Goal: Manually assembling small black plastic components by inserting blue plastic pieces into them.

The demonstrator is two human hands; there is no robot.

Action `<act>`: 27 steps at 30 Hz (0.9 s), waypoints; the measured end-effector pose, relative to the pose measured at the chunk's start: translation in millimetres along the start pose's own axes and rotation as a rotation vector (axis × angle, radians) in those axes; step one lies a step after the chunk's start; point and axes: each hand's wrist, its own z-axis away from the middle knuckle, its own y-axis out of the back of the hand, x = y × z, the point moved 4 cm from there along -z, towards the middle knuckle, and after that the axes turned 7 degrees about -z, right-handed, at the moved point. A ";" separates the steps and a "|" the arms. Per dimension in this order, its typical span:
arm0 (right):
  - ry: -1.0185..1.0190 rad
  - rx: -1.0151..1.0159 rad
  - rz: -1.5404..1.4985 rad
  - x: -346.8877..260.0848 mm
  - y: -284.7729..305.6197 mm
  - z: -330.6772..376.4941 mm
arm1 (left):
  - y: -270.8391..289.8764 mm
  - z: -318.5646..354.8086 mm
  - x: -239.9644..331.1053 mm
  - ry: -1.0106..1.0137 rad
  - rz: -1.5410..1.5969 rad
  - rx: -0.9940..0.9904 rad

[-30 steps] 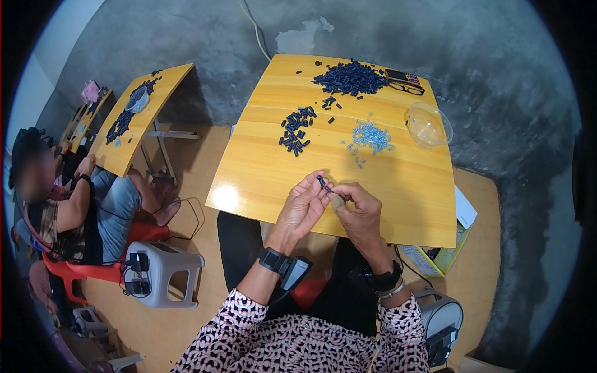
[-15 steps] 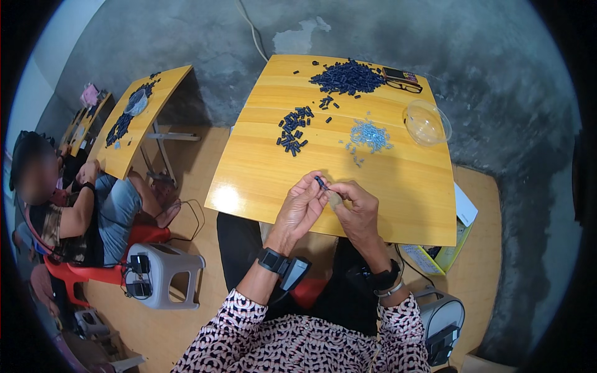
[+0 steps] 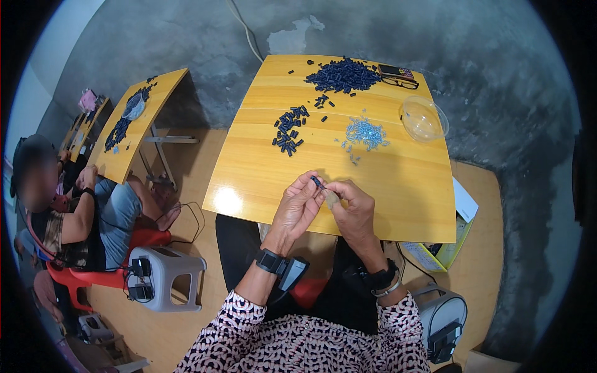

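My left hand (image 3: 297,208) pinches a small dark cylindrical plastic piece (image 3: 317,182) between thumb and fingertips, over the table's near edge. My right hand (image 3: 352,208) meets it at the piece's lower end, thumb and fingers pressed together; a tan cover wraps its thumb. Whatever the right fingertips hold is too small to make out. Beyond the hands lie a loose group of dark cylindrical pieces (image 3: 288,132) on the left and a pile of small clear bluish pieces (image 3: 367,134) on the right. A bigger heap of dark pieces (image 3: 343,76) sits at the far edge.
A clear round bowl (image 3: 425,119) stands at the table's right edge, near glasses (image 3: 399,81) and a dark calculator-like device (image 3: 395,71). A yellow-edged box (image 3: 444,248) is on the floor at right. Leftward, another person (image 3: 74,205) sits by a second table (image 3: 112,160).
The view has shifted slightly, so the table and its piles appear a little further left. Both hands stay together at the dark piece, with barely any change of grip.
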 end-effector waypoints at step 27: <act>0.233 -0.040 0.192 -10.8 -0.8 -1.9 | -0.3 2.4 1.8 0.021 -0.031 0.044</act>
